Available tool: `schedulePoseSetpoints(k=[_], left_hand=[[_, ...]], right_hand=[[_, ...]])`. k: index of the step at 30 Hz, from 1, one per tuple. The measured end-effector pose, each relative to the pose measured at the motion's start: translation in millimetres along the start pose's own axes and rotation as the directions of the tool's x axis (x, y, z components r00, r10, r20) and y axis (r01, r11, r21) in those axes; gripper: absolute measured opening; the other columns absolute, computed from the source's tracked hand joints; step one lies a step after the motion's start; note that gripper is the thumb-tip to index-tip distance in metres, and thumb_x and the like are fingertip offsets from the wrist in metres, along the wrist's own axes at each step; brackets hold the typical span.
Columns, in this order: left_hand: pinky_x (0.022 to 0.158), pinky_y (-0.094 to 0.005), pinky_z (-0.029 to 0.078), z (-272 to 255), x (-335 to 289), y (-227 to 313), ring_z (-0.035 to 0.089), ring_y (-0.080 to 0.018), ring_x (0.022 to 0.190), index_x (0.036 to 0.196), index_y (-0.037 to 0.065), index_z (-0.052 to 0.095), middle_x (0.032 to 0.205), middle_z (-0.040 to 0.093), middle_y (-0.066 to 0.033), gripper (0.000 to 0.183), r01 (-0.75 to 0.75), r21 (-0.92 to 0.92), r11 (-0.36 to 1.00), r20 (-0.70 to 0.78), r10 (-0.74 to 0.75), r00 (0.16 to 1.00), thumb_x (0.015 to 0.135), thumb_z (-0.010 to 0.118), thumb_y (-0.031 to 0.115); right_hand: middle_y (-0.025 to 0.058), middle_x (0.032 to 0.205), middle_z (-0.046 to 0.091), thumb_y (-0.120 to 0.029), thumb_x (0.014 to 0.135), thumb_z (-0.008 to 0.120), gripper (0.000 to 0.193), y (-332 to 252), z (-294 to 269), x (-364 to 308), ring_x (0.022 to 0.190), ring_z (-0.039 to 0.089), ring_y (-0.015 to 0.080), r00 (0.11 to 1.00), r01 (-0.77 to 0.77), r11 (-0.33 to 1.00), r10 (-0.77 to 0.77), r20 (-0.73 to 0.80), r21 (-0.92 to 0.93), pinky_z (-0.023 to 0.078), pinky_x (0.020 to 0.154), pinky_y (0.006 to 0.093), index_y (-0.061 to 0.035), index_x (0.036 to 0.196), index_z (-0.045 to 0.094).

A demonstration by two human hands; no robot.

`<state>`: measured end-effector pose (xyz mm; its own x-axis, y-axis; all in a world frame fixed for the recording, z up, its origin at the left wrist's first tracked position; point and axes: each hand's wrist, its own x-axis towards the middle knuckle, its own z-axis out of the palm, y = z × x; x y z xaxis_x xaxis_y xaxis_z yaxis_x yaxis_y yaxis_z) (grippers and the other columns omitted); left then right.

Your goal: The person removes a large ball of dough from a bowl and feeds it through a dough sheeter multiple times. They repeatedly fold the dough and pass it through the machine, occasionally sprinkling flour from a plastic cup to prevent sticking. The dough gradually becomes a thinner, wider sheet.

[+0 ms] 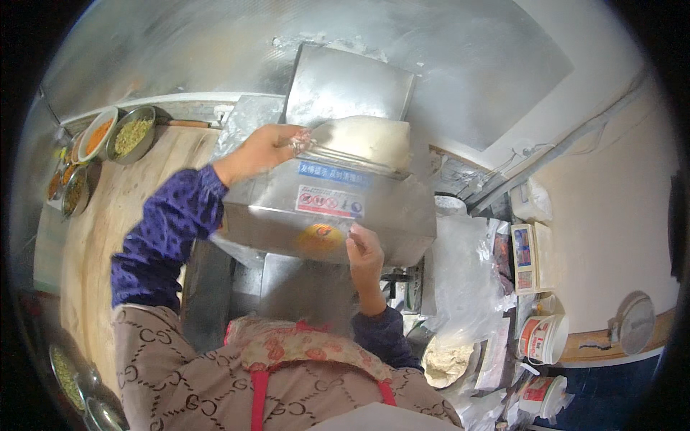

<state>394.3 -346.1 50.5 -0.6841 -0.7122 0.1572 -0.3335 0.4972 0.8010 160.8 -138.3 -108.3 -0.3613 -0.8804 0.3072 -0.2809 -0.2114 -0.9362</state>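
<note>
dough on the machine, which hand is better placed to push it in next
Left, probably. The left hand is up at the machine top, fingers right beside the dough. The right hand is lower, on the front panel, away from it.

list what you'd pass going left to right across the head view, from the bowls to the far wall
bowls of fillings → wooden board → left hand → white dough on the steel dough machine, with the right hand on its front → scale → white tub
</note>
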Motion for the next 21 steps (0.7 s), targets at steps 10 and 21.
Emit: schedulePoseSetpoints(k=[10,21], left_hand=[[0.108,-0.0486,0.042,90,-133,27,0.056,-0.0411,0.121,0.132,-0.012,0.048,0.135,0.053,-0.0286,0.070,0.075,-0.917,-0.393,0.168,-0.209,0.963,0.099,0.042,0.050],[0.110,-0.0535,0.036,116,-185,32,0.055,-0.0408,0.122,0.148,-0.002,0.028,0.135,0.053,-0.0282,0.080,0.162,-0.946,-0.280,0.210,-0.150,0.966,0.097,0.041,0.058]], right_hand=[[0.0138,0.114,0.063,0.000,0.083,0.069,0.030,-83,35,-16,0.104,0.062,0.0243,0.952,0.301,0.949,-0.292,0.092,-0.091,0.049,0.091,0.0340,0.0004,0.112,0.062],[0.0127,0.109,0.063,-0.005,0.076,0.072,0.028,-98,43,-35,0.099,0.059,0.0314,0.868,0.458,0.873,-0.399,0.296,-0.167,0.048,0.087,0.0403,-0.0020,0.103,0.067]])
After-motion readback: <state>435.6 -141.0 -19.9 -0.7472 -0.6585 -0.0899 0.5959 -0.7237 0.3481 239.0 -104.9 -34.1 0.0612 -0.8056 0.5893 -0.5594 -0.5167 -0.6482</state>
